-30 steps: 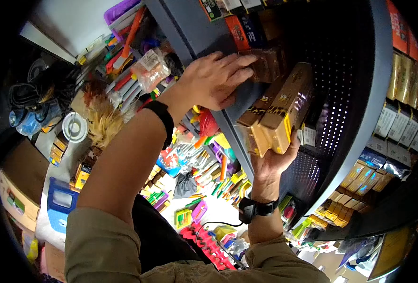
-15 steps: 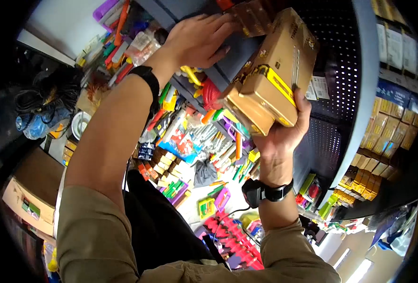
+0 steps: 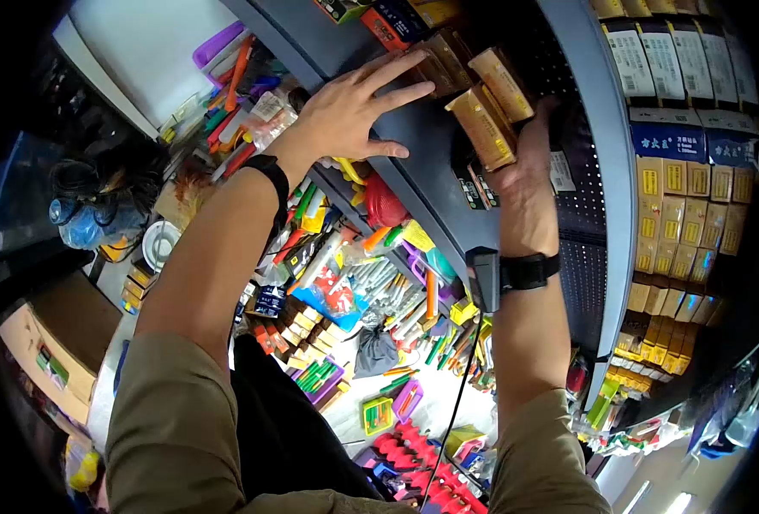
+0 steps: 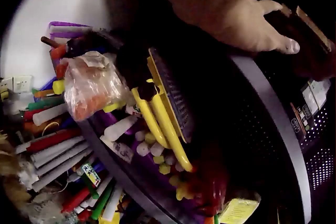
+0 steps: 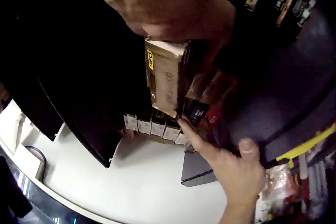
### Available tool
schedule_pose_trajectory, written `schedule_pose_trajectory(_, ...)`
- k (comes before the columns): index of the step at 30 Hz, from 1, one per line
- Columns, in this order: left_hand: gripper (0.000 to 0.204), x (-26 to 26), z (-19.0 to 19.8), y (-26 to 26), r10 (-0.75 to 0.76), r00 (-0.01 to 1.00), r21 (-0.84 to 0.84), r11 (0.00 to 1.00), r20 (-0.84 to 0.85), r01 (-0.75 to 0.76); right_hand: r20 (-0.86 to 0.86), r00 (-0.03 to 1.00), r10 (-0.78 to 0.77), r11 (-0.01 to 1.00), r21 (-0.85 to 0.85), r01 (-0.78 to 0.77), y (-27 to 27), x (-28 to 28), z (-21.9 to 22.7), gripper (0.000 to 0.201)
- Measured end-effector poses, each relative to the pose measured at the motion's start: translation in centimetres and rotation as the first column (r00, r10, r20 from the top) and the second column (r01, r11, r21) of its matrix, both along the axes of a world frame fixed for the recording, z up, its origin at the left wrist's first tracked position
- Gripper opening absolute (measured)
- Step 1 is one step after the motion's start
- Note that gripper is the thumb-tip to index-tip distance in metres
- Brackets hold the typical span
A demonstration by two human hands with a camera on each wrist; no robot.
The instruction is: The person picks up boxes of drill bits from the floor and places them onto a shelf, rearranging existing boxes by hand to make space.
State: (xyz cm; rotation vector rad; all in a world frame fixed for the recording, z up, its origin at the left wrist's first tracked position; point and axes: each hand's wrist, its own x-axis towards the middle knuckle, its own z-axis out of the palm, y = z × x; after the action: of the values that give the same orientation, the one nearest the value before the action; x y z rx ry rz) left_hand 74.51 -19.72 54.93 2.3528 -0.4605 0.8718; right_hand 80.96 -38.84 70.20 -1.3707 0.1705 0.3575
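Note:
In the head view, my right hand (image 3: 527, 167) holds two long brown cardboard boxes, one (image 3: 482, 128) in front of the other (image 3: 501, 84), over the grey shelf. Its fingers are mostly hidden behind them. The right wrist view shows a brown box (image 5: 167, 79) with a yellow label right under that hand. My left hand (image 3: 349, 111) has its fingers spread over the shelf edge, holding nothing. Its outstretched fingertips are right at other brown boxes (image 3: 441, 62) on the shelf, and its thumb points away from them.
The shelf's grey front edge (image 3: 397, 184) runs diagonally below the hands, with a perforated back panel (image 3: 581, 283) behind. Stacked small boxes (image 3: 675, 210) fill another shelf at right. Coloured tools and a red bag (image 3: 385, 203) lie below the left hand. An orange box (image 3: 384, 30) stands further along.
My right hand brought the two brown boxes from a tilted hold outside the shelf edge further in, beside the other brown boxes. My left fingers spread wider, and the head view turned.

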Motion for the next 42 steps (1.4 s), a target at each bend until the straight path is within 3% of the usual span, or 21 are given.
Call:
schedule_pose_trajectory(1,0.102,0.0,0.0,-0.2,0.014,0.999,0.004,1.000,-0.041,-0.014,-0.002,1.000,0.005,1.000,-0.001,-0.005,-0.2,0.8,-0.1,0.065)
schedule_pose_trajectory(3,0.103,0.0,0.1,-0.2,0.007,1.000,0.015,1.000,-0.020,-0.006,0.017,0.995,-0.095,0.974,-0.205,0.096,-0.5,3.6,-0.5,0.060)
schedule_pose_trajectory(5,0.102,-0.1,0.2,-0.2,0.021,0.995,0.093,0.996,-0.095,-0.013,-0.008,0.997,-0.076,0.977,-0.199,0.072,-1.4,5.7,-1.5,0.054)
schedule_pose_trajectory(7,0.101,0.0,0.1,-0.1,0.031,0.996,0.121,0.992,-0.081,-0.021,0.042,0.999,0.014,0.939,-0.343,0.001,-1.0,6.1,-2.0,0.058)
schedule_pose_trajectory(8,0.100,0.1,0.0,-0.2,0.034,0.997,0.145,0.989,-0.069,-0.023,-0.002,1.000,0.002,0.971,-0.237,-0.003,-1.4,6.7,-2.5,0.051)
schedule_pose_trajectory(9,0.100,0.3,-0.2,0.0,0.033,0.997,0.145,0.989,-0.069,-0.022,-0.002,1.000,0.001,0.972,-0.237,-0.002,-1.8,6.6,-3.0,0.051)
schedule_pose_trajectory(11,0.101,0.5,-0.6,-0.1,0.074,0.995,0.253,0.966,-0.063,-0.056,-0.035,0.999,-0.019,0.975,-0.221,0.011,-2.6,4.9,-3.8,0.045)
schedule_pose_trajectory(13,0.102,0.6,-0.6,0.0,0.079,0.994,0.245,0.968,-0.071,-0.060,-0.094,0.995,-0.042,0.961,-0.277,0.014,-2.4,2.2,-3.2,0.040)
schedule_pose_trajectory(15,0.104,0.5,-0.6,-0.1,0.076,0.993,0.239,0.969,-0.087,-0.053,-0.115,0.990,0.084,0.939,-0.323,-0.117,-2.7,-0.4,-3.4,0.039)
schedule_pose_trajectory(17,0.107,0.3,-0.1,0.2,0.094,0.986,0.318,0.947,-0.139,-0.046,0.090,0.996,0.017,0.948,-0.318,0.013,-2.2,-5.6,-5.4,0.050)
schedule_pose_trajectory(19,0.109,0.1,0.0,0.3,0.080,0.990,0.297,0.954,-0.114,-0.043,0.042,0.998,-0.054,0.976,-0.209,0.062,-1.7,-7.9,-6.4,0.049)
schedule_pose_trajectory(22,0.111,0.3,-0.9,0.0,0.053,0.996,0.276,0.961,-0.078,-0.029,0.066,0.995,-0.068,0.968,-0.239,0.082,-2.7,-8.3,-8.8,0.047)
schedule_pose_trajectory(24,0.106,0.4,-1.4,0.3,0.011,0.998,0.295,0.955,-0.066,0.009,0.238,0.968,0.085,0.834,-0.549,0.062,-2.8,-8.0,-9.6,0.058)
schedule_pose_trajectory(25,0.106,0.3,-1.4,0.4,0.009,0.998,0.293,0.956,-0.068,0.011,0.236,0.968,0.083,0.833,-0.550,0.063,-2.2,-8.2,-8.7,0.058)
schedule_pose_trajectory(26,0.102,0.2,-1.4,0.5,-0.008,0.995,0.302,0.953,-0.095,0.037,0.269,0.918,0.290,0.491,-0.865,0.098,-1.6,-8.2,-7.4,0.069)
schedule_pose_trajectory(27,0.098,0.3,-1.3,0.5,-0.028,0.992,0.308,0.949,-0.120,0.064,0.197,0.855,0.481,0.048,-0.979,0.199,-1.5,-8.0,-6.4,0.079)
schedule_pose_trajectory(29,0.095,0.4,-1.3,0.3,-0.027,0.994,0.283,0.957,-0.106,0.056,0.303,0.708,0.638,0.113,-0.946,0.303,-2.4,-5.1,-5.5,0.097)
schedule_pose_trajectory(30,0.096,0.4,-1.2,0.4,-0.045,0.992,0.269,0.960,-0.120,0.076,0.444,0.706,0.552,0.296,-0.896,0.332,-1.1,-4.3,-3.9,0.088)
schedule_pose_trajectory(32,0.100,0.2,-0.9,0.6,-0.047,0.988,0.276,0.957,-0.144,0.086,0.563,0.696,0.446,0.471,-0.808,0.353,0.6,-2.1,-2.7,0.080)
schedule_pose_trajectory(34,0.100,0.1,-0.9,0.6,-0.030,0.990,0.285,0.956,-0.136,0.068,0.497,0.686,0.531,0.272,-0.867,0.418,1.9,0.3,-2.4,0.075)
schedule_pose_trajectory(42,0.102,0.3,-1.5,0.5,-0.013,0.998,0.245,0.969,-0.063,0.028,0.470,0.642,0.605,0.172,-0.865,0.471,4.3,3.9,-4.1,0.062)
